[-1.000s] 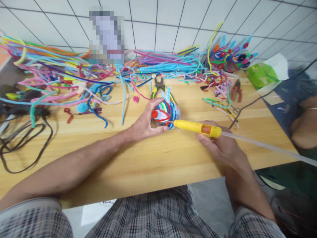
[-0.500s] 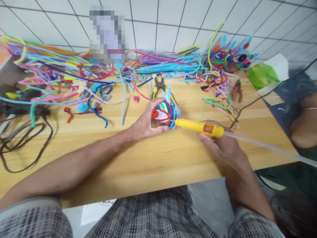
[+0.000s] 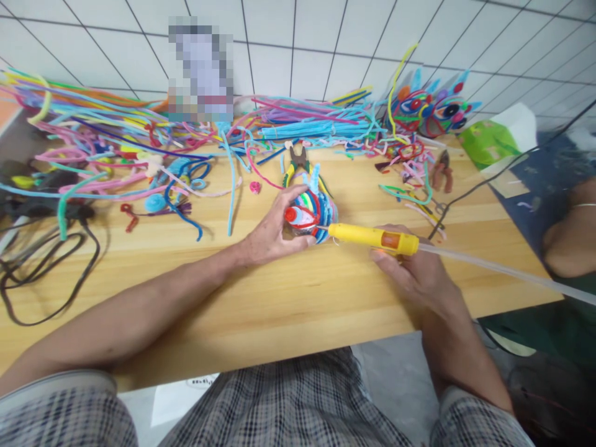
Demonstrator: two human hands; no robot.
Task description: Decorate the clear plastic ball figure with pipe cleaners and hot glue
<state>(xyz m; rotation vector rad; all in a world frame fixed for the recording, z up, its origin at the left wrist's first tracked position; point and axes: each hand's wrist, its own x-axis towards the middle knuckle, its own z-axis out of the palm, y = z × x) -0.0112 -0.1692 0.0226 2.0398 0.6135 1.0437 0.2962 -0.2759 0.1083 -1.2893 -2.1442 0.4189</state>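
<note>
The left hand (image 3: 279, 225) clasps the fuzzy figure (image 3: 313, 214) — probably light and soft, best held by its sides. The right hand (image 3: 416, 268) grips a glue gun (image 3: 367, 237).

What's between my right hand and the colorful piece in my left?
The head view shows the yellow glue gun there, held in your right hand and pointing toward the piece.

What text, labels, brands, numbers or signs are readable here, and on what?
None legible.
White sheet below the near edge of the table: dark print-like marks, too small and blurred to read.
Yellow glue gun: no lettering can be made out.
Pixelated patch by the wall: any text there is lost.
</note>
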